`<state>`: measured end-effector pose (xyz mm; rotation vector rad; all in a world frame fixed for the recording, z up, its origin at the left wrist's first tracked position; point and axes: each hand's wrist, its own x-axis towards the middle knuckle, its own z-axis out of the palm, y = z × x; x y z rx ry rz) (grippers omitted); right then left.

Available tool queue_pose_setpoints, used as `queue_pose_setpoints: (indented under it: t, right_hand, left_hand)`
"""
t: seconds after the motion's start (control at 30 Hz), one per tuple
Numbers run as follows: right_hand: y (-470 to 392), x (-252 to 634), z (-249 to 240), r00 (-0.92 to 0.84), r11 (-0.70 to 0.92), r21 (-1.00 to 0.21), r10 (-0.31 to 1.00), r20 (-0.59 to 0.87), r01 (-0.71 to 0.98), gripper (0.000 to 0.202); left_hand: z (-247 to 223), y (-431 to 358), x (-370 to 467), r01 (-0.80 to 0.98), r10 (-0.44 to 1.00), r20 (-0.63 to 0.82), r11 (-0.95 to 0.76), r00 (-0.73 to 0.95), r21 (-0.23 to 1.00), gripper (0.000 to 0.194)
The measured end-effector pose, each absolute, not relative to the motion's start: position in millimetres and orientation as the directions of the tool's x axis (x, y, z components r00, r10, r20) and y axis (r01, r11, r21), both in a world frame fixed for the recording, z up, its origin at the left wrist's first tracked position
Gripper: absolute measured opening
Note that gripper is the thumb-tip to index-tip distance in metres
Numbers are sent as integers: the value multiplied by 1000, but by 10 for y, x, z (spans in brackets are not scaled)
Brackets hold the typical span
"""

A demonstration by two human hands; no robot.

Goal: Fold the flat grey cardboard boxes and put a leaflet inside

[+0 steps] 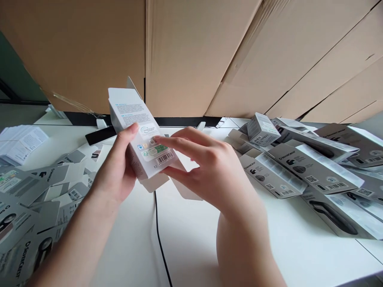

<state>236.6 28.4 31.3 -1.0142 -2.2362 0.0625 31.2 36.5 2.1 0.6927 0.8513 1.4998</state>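
Observation:
A white folding carton (131, 113) with blue headings, a green label and a barcode is tilted in the air in front of me. Flaps stand out at its far end, and more flaps hang from its near end. My left hand (118, 167) grips the carton along its left side, thumb on the printed face. My right hand (209, 163) has its index finger on that same face by the labels, with its thumb at the near edge; its other fingers are partly hidden. What is inside the carton is not visible.
Flat, unfolded cartons (26, 199) overlap on the left, beside a white stack (20, 143). Formed boxes (317, 167) are piled on the right. A black cable (160, 239) crosses the white table (185, 243). Behind it stand large brown cardboard boxes (191, 56) and a black object (98, 135).

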Motion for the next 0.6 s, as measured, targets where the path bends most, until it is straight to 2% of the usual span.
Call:
queue_pose_setpoints:
  t: [0.1,0.2,0.27,0.37,0.47,0.6]
  right_hand:
    - [270,2295,292,-439,687,-239,653,617,687,38]
    - [251,2252,267,-422,663,-214,659,623,718,41]
    - [242,2233,251,-411,647,-193,656,633,737,36]
    - [236,2242,257,-392,634,-215,673,627,743,30]
    - [226,2335,340,-413,663,-415,730,545,623,31]
    - [224,2576,503,-373,606,-736,785,494,301,61]
  left_hand:
    - [58,328,368,-545,993,-71,8,-94,838,47]
    - [72,294,428,-556,994,-66,9,-82,831,48]
    - [65,279,471,-567,994,-63,-1,-92,824,45]
    - [58,274,503,-571,988,-85,-2,-126,821,36]
    - [73,300,434,-553,988,-84,-2,-131,833,31]
    - [89,360,165,-600,982,-49,-72,-184,797,25]
